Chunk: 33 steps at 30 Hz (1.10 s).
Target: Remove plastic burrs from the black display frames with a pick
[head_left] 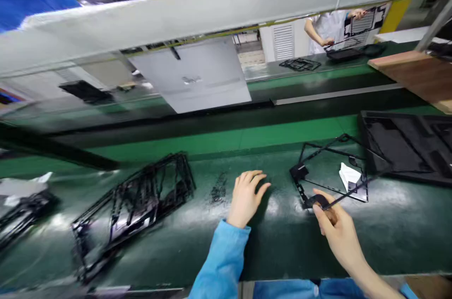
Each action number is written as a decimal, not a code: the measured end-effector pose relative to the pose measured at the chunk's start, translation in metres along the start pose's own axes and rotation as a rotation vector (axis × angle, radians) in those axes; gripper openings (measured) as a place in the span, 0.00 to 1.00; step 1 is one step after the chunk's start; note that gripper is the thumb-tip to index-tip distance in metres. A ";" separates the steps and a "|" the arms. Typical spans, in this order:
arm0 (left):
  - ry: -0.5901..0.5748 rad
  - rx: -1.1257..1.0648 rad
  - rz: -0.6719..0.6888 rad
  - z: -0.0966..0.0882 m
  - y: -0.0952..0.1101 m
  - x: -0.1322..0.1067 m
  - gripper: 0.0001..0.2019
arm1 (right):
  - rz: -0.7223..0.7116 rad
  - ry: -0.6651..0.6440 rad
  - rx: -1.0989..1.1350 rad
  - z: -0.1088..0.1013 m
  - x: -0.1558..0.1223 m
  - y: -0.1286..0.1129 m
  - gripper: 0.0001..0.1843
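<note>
My left hand (246,196) rests on the dark green work surface (282,238), fingers loosely spread and bent, holding nothing. My right hand (335,228) pinches the near corner of a thin black plastic frame (330,174) that lies on the surface to the right. A small white scrap (349,175) sits inside that frame. A stack of similar black frames (134,200) lies to the left of my left hand, blurred by motion.
A black moulded tray (406,146) sits at the right. A grey panel (192,75) lies on the far conveyor. Another person (326,28) at the back right handles a black frame. A wooden board (416,73) is at the far right. More black parts (21,207) lie far left.
</note>
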<state>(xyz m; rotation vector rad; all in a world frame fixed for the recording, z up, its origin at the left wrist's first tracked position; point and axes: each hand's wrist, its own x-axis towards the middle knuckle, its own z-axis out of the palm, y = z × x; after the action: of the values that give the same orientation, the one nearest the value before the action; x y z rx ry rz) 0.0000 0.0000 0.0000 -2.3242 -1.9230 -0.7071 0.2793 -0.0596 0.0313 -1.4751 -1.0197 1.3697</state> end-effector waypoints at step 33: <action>-0.233 -0.467 0.245 0.019 0.015 0.004 0.48 | -0.730 -0.321 -0.613 -0.044 -0.003 0.021 0.14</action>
<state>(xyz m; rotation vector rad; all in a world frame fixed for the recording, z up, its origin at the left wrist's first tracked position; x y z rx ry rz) 0.0204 0.0060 -0.0114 -2.9745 -1.6379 -0.9843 0.3231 -0.0716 0.0132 -1.0879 -2.0699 0.7887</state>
